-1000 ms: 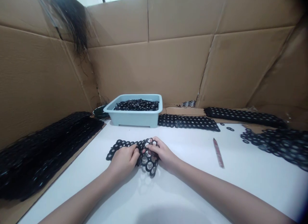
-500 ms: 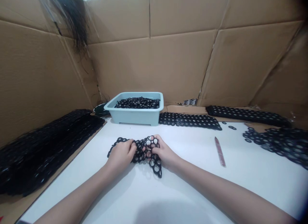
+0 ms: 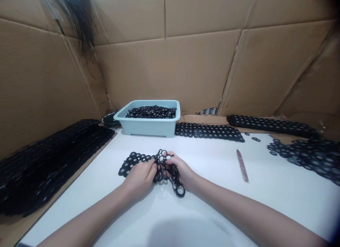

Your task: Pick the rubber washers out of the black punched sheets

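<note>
The fingers of the left hand (image 3: pixel 140 175) are pinched together on a strip of black ring mesh (image 3: pixel 157 175), and those of the right hand (image 3: pixel 183 172) close on its crumpled end, just beside them; the exact grip of the right fingertips is hidden among the rings. The mesh is at the middle of the near counter (image 3: pixel 127 222), its left part spread fairly flat past the left hand, its right part bunched between the hands, with a narrow tail hanging below the right one. The main risk seems to sit in that bunch: rings folded over one another could snag, and an uneven pull might stretch or tear the thin links. The loose tail (whether its end ring touches the surface cannot be told) could also twist round the fingers or catch on a neighbouring ring. If the left pinch slackened, the flat part could slide and fold in as well. Farther out, a slim reddish tool (image 3: pixel 242 166) lies near the right forearm, where a careless sweep could knock it away. The loose rings (image 3: pixel 255 139) beyond it look light enough to scatter, and the ring heap (image 3: pixel 310 160) at the far right could tangle if brushed. The pale blue tub (image 3: pixel 148 128) stands well apart, behind the hands.
</note>
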Motion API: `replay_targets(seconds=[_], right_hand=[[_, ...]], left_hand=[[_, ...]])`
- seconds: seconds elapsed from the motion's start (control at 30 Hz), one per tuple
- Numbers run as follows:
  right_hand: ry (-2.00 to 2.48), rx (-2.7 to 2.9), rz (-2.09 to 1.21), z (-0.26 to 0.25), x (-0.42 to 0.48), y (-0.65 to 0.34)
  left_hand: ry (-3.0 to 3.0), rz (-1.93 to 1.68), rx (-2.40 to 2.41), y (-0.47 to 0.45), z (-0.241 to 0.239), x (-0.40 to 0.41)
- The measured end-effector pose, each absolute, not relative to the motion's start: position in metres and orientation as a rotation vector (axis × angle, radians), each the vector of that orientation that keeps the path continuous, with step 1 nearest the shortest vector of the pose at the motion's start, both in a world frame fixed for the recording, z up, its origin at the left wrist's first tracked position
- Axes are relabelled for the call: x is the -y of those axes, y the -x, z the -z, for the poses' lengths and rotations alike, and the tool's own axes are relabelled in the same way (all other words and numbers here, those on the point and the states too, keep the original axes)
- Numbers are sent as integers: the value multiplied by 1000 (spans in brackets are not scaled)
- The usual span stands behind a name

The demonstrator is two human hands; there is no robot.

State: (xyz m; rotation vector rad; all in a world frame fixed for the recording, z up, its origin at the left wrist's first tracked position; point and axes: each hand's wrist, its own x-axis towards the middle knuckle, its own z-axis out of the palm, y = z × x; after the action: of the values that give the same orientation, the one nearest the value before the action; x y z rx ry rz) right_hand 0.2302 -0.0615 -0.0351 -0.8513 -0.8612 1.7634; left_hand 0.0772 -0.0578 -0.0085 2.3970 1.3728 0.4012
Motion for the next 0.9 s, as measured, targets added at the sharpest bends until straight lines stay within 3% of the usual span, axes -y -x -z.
replay_targets(seconds=[0.23, 0.47, 0.67, 0.9], right_hand=[[810, 961, -1697, 29, 64, -230], [944, 938, -1697, 28, 63, -231], [839, 918, -1674, 32, 64, -229], [791, 962, -1597, 35, 65, -225]], left_hand=[[-2241, -526, -1281, -78, 12, 54], [-1923, -1160, -1745, -55, -4, 32], [-2393, -572, -1605, -77, 6, 61], [-2458, -389, -1502, -86, 10, 76]])
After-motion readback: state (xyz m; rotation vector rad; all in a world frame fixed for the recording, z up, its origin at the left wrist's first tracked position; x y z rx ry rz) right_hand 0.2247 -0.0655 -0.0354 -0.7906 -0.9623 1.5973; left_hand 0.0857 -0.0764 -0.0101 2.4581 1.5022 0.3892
